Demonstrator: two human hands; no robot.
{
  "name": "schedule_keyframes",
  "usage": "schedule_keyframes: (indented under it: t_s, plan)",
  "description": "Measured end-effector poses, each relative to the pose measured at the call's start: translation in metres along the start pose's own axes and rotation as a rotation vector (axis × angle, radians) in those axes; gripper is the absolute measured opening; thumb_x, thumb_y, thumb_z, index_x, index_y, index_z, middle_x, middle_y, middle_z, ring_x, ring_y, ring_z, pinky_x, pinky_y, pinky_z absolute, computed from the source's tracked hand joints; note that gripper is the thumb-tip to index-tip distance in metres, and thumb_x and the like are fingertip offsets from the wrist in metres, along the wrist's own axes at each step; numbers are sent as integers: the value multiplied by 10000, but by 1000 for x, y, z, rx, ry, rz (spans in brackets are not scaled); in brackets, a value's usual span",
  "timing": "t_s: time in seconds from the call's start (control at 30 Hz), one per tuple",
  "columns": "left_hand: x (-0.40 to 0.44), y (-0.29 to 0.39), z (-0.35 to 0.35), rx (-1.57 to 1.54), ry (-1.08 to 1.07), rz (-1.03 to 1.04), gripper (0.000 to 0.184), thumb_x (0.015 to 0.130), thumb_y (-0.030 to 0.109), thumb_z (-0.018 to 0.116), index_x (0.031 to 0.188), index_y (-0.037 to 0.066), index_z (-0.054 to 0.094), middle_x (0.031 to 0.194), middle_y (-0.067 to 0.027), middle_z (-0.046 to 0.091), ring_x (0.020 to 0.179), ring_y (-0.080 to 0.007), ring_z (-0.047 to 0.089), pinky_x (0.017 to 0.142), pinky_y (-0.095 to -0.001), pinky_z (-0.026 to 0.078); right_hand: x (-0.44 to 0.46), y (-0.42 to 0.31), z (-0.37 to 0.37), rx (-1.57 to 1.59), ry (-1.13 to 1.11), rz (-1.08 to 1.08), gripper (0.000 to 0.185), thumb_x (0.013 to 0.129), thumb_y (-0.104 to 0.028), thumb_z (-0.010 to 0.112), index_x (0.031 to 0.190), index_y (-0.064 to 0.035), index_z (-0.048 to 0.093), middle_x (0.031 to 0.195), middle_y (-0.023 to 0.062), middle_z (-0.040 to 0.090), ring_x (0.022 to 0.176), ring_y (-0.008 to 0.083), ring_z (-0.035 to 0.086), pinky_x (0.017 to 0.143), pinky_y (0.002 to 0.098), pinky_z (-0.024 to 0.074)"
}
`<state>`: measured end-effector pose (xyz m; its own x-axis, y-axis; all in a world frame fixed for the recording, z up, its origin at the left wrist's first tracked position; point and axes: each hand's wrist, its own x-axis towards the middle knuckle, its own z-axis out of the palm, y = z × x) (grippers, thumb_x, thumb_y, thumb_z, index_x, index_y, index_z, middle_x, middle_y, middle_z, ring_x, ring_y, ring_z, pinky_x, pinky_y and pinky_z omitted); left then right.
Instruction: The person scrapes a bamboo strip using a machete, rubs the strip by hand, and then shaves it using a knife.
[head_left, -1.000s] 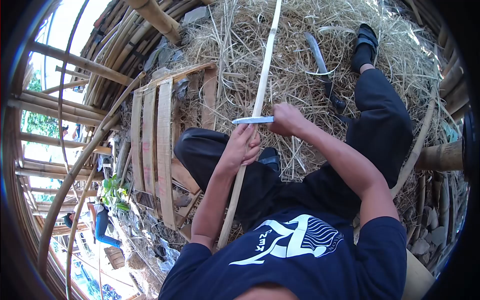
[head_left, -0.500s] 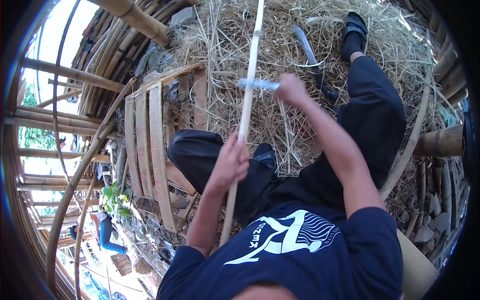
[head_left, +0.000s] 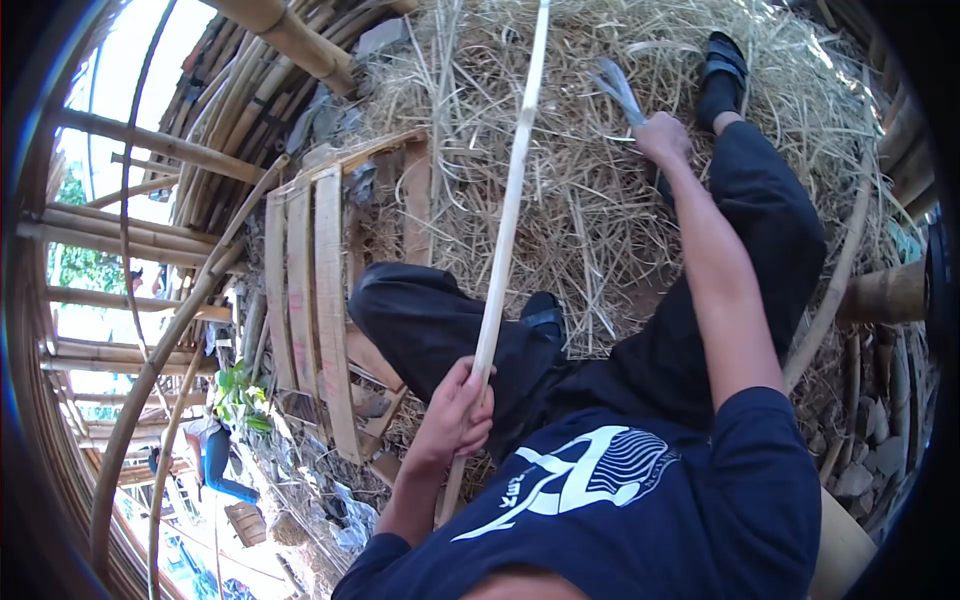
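Your left hand [head_left: 458, 412] is the nearer one, closed around the lower part of the long, pale bamboo strip [head_left: 508, 200]. The strip's long axis runs from beside your lap away from you, leaning slightly right above the dry straw [head_left: 575, 220]. Your right hand [head_left: 662, 140], well apart to its right, grips a blurred grey metal knife [head_left: 622, 94], blade pointing away and slightly left.

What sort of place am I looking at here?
Probably a rustic, partly open-air bamboo workshop or shed. Long round tan bamboo poles form an open frame on the picture's left side, dry straw-coloured plant strips litter the ground, and a slatted light-brown wooden panel lies among them.
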<state>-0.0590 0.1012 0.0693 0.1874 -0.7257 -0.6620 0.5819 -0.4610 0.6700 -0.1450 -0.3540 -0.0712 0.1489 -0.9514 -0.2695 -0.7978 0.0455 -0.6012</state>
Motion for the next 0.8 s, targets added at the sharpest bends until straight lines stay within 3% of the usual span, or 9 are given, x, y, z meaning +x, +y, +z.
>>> schedule_keyframes:
  t_s: [0.1, 0.17, 0.23, 0.3, 0.5, 0.8]
  plan:
    - [2, -3, -2, 54, 57, 7, 258, 1026, 264, 364, 1202, 87, 433, 607, 1, 372, 327, -40, 273, 290, -181, 241, 1, -5, 29, -22, 73, -68, 378, 778, -300, 575, 927, 31, 680, 910, 254, 671, 890, 362, 666, 780, 432, 511]
    - [14, 1, 5, 29, 45, 36, 271, 1027, 254, 362, 1223, 80, 435, 621, 2, 380, 337, -38, 280, 297, -180, 253, -31, -26, 33, 106, -105, -196, 391, 780, -311, 579, 925, 35, 689, 941, 263, 667, 921, 353, 662, 855, 423, 504]
    - [32, 4, 9, 121, -8, 85, 277, 1026, 239, 368, 1236, 71, 433, 641, 2, 390, 351, -32, 289, 303, -177, 264, -66, -41, 31, 110, -143, -357, 351, 792, -283, 574, 886, 35, 690, 894, 252, 671, 876, 350, 668, 824, 419, 517]
    - [49, 11, 8, 143, 4, 97, 267, 1023, 232, 379, 1223, 68, 443, 651, 8, 388, 359, -27, 292, 306, -177, 270, -106, -59, 14, 57, -320, -422, 305, 794, -249, 585, 863, 31, 687, 837, 224, 676, 816, 340, 675, 772, 412, 535]
    - [91, 34, 4, 115, -23, 131, 250, 1021, 242, 393, 1189, 72, 463, 639, 23, 368, 355, -26, 283, 303, -180, 253, -167, -50, 21, -471, -498, -772, 256, 737, -219, 624, 828, 10, 693, 818, 219, 673, 783, 351, 672, 751, 426, 550]
    - [115, 40, 2, 199, -37, 172, 212, 1023, 272, 384, 1077, 77, 445, 595, 35, 342, 338, -32, 274, 288, -199, 238, -176, -50, 46, -340, -470, -782, 214, 678, -165, 603, 723, 37, 659, 782, 246, 657, 772, 382, 663, 739, 435, 546]
